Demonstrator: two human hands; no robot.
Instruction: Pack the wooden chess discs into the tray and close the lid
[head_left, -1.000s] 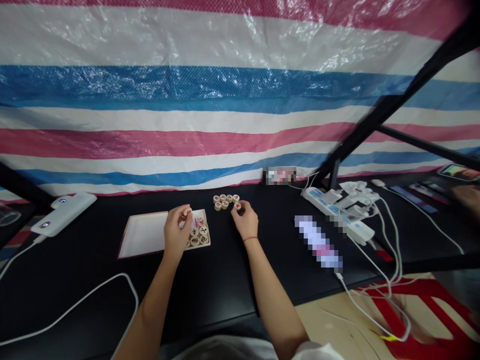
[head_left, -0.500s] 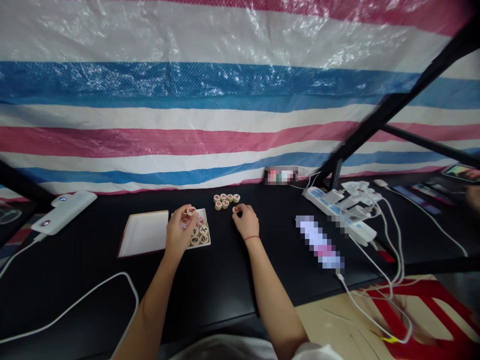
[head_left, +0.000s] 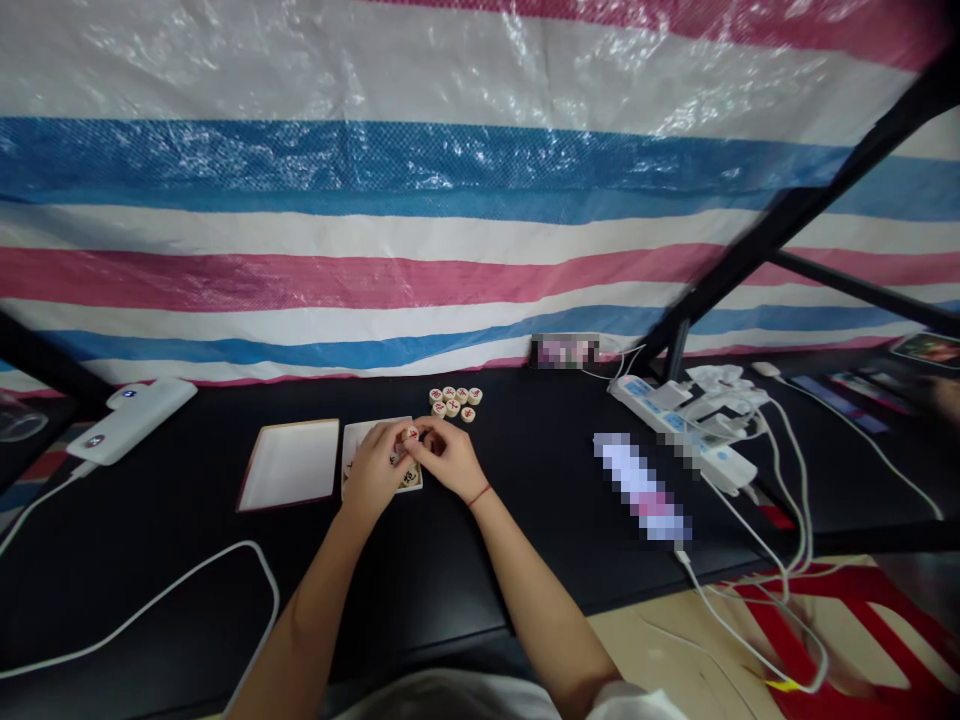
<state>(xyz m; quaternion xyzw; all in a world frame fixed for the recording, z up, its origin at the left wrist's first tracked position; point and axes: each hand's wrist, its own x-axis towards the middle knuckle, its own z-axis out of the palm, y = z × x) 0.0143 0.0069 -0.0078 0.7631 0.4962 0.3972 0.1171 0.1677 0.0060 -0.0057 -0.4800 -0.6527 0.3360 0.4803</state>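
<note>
Above the right part of the white box (head_left: pixel 350 440), my left hand (head_left: pixel 373 468) has its fingers closed on a Chinese chess piece (head_left: pixel 410 434) with a red character. My right hand (head_left: pixel 451 458) meets it there, thumb and fingers closed at the same piece from the right. Below the hands, more round pieces lie in the box, mostly covered; one with a black character (head_left: pixel 409 477) shows. Beyond my right hand a group of red-character pieces (head_left: pixel 452 408) stands on the black table (head_left: pixel 420 570), the front right one (head_left: pixel 468 414) a little apart.
The box lid (head_left: pixel 291 465) lies left of the box, inside up. A white device (head_left: pixel 135 420) with a cable is farther left. To the right are a blurred-out phone-like object (head_left: pixel 641 487) and a power strip (head_left: pixel 682 430) with plugs and cables. A striped sheet (head_left: pixel 375 280) hangs behind.
My right hand has let go of a piece at the front right of the group and moved left to my left hand. The left hand with its piece has shifted slightly right and lower.
</note>
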